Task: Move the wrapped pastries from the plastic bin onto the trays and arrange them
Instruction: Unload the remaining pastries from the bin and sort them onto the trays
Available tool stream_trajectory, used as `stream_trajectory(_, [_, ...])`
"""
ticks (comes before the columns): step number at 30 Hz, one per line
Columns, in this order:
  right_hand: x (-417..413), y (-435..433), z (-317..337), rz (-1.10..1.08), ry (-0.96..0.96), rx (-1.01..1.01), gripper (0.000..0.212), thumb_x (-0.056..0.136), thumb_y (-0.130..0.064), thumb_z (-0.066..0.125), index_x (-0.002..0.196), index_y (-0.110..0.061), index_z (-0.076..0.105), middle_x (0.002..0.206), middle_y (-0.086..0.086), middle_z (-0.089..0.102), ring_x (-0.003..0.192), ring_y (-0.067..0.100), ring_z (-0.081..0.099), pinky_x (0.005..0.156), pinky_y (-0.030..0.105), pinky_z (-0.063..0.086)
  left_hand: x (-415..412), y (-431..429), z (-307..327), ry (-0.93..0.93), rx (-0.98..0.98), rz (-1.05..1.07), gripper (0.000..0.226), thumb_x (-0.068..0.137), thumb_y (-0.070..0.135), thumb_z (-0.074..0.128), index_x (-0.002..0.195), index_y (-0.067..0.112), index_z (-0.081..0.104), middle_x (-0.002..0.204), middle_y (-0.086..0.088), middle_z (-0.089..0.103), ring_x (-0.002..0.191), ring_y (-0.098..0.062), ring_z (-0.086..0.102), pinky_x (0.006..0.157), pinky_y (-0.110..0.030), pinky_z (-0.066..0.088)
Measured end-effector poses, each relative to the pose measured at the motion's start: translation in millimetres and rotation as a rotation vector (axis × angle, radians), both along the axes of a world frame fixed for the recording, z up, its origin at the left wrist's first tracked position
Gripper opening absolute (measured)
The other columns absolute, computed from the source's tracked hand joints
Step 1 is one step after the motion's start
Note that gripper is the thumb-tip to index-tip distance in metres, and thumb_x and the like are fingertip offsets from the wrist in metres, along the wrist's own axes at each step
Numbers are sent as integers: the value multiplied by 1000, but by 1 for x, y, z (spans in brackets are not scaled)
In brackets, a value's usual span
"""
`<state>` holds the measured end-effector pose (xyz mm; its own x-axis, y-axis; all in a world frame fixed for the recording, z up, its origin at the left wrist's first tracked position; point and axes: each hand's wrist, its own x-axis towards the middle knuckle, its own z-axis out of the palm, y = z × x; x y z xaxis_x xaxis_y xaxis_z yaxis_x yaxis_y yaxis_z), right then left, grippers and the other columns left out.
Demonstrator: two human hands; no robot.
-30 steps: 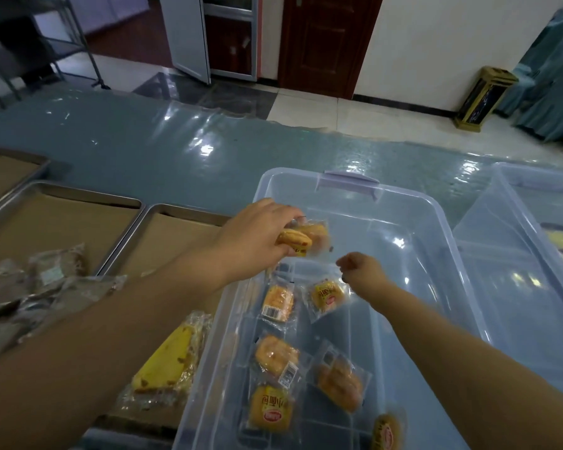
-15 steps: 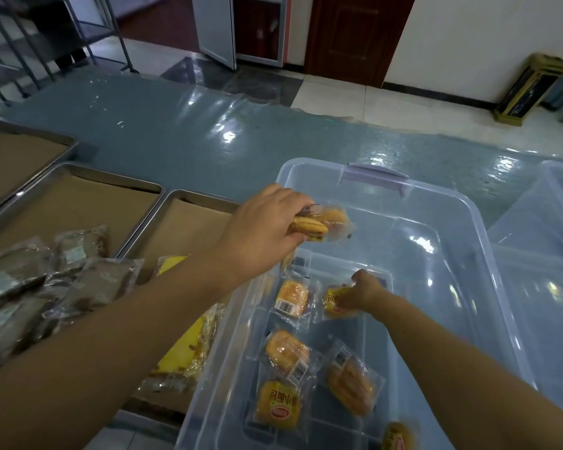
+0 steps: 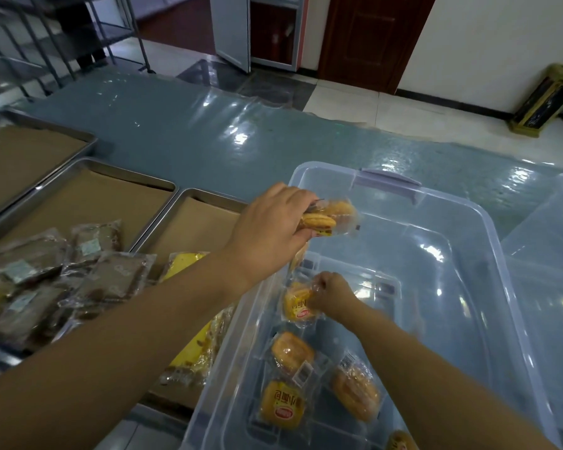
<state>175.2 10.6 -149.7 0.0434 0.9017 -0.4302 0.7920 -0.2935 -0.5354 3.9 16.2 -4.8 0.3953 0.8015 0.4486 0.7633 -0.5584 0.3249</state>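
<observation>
A clear plastic bin (image 3: 488, 241) stands at the front right with several wrapped orange pastries (image 3: 291, 352) on its floor. My left hand (image 3: 270, 228) hovers over the bin's left rim and grips a small stack of wrapped pastries (image 3: 330, 216). Down inside the bin, my right hand (image 3: 333, 295) pinches the wrapper of one orange pastry (image 3: 298, 305). Left of the bin lie metal trays lined with brown paper (image 3: 88, 203). The nearest tray (image 3: 205, 219) holds yellow wrapped cakes (image 3: 184, 264).
Brown wrapped pastries (image 3: 88, 277) are piled on the middle tray at the left. A second clear bin (image 3: 546, 248) stands at the far right. The table has a shiny blue-grey cover (image 3: 208, 134). A metal rack (image 3: 46, 37) stands behind at the left.
My right hand has gone down into the bin and taken hold of an orange pastry's wrapper. My left hand keeps its stack over the bin's rim. The view has shifted left.
</observation>
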Motion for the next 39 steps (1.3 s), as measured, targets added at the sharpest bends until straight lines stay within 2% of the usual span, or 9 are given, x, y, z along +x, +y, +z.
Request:
stream_trajectory(2, [0, 5, -9, 17, -72, 7, 68, 69, -23, 76, 130, -16, 47, 127, 9, 46, 116, 28, 43, 96, 37, 43, 0, 1, -1, -8, -6, 5, 38, 80, 32, 71, 112, 17, 56, 104, 0, 62, 95, -15, 50, 69, -22, 31])
stream_trajectory(5, [1, 7, -17, 26, -12, -91, 88, 64, -36, 81, 138, -18, 36, 136, 7, 44, 124, 29, 42, 102, 41, 42, 0, 1, -2, -12, 1, 14, 37, 79, 32, 72, 110, 18, 57, 102, 1, 62, 93, -14, 51, 68, -21, 30])
stream_trajectory(15, [5, -15, 1, -40, 244, -210, 55, 69, -14, 82, 114, -13, 51, 111, 5, 57, 102, 22, 56, 87, 33, 50, 1, 1, -2, -22, -3, 36, 38, 78, 33, 73, 109, 20, 56, 101, 2, 62, 91, -13, 50, 61, -17, 27])
stream_trajectory(20, [19, -22, 58, -128, 276, 58, 36, 67, -9, 81, 85, -15, 50, 79, 2, 60, 68, 13, 58, 54, 22, 49, -6, -2, -1, -182, -16, 13, 36, 82, 34, 69, 111, 16, 55, 103, -1, 62, 91, -18, 56, 70, -26, 43])
stream_trajectory(24, [17, -28, 107, -302, 294, 374, 34, 67, -13, 80, 87, -20, 53, 82, 1, 63, 74, 17, 61, 64, 29, 52, -17, -8, 0, -393, -39, 48, 37, 79, 34, 71, 109, 18, 57, 100, 2, 61, 88, -14, 56, 69, -24, 41])
stream_trajectory(28, [-9, -33, 151, -475, 346, 686, 32, 68, -14, 79, 78, -25, 51, 72, -7, 60, 60, 3, 55, 49, 7, 42, -55, -18, 6, -696, -124, 89, 34, 73, 42, 74, 99, 37, 52, 91, 20, 56, 85, -1, 54, 68, -13, 42])
stream_trajectory(30, [-37, -33, 171, -523, 353, 799, 33, 68, -15, 79, 78, -28, 50, 74, -10, 59, 60, -1, 56, 50, 4, 41, -89, -24, 9, -760, -126, 90, 36, 72, 43, 76, 98, 39, 51, 93, 16, 59, 86, -5, 57, 71, -26, 49])
stream_trajectory(33, [-99, -26, 191, -478, 371, 875, 35, 67, -16, 78, 86, -27, 51, 76, -10, 58, 61, -1, 55, 52, 5, 41, -151, -31, 9, -796, -141, 124, 36, 71, 40, 77, 97, 39, 52, 92, 13, 61, 84, -6, 59, 71, -33, 51])
stream_trajectory(39, [-249, -11, 180, -270, 454, 761, 35, 69, -13, 78, 88, -24, 50, 77, -6, 59, 61, -3, 58, 52, 11, 48, -300, -47, -14, -776, -217, 288, 34, 68, 44, 76, 93, 43, 54, 84, 24, 62, 75, 7, 57, 60, -13, 44])
